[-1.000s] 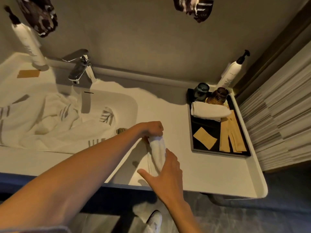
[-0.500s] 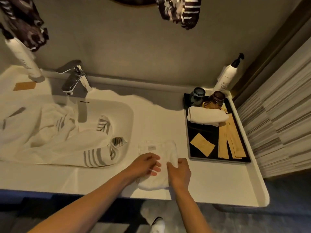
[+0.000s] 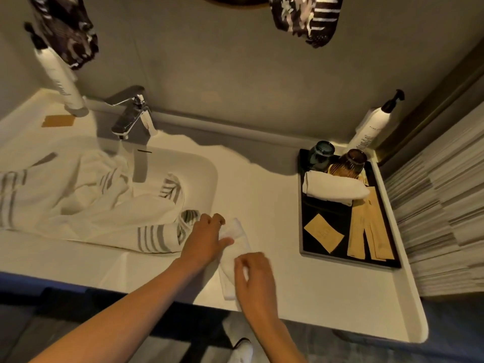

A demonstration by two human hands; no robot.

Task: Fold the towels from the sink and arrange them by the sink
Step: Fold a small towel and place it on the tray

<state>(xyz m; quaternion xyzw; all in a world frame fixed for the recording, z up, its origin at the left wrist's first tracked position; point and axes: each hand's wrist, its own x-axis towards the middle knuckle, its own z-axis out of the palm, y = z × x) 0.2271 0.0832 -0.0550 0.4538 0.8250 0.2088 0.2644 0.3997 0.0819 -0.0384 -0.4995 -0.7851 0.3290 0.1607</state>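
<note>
A small white towel [image 3: 237, 247] lies as a narrow folded strip on the white counter [image 3: 288, 271], right of the sink [image 3: 207, 174]. My left hand [image 3: 205, 238] grips its far end, fingers curled over the cloth. My right hand [image 3: 255, 277] pinches its near end by the counter's front edge. A large white towel with grey stripes [image 3: 86, 203] lies crumpled in the sink and spills over its front rim. A rolled white towel [image 3: 334, 189] lies across the black tray [image 3: 306, 247].
The tray at the right also holds two dark cups [image 3: 337, 158], tan packets [image 3: 366, 231] and a tan card [image 3: 323, 233]. A pump bottle [image 3: 372, 127] stands behind it, another bottle [image 3: 61, 82] at far left. The chrome tap [image 3: 131, 113] overhangs the sink.
The small towel went from a roll to spread flat under both hands, and now it is a narrow folded strip again. Both hands now grip its ends.
</note>
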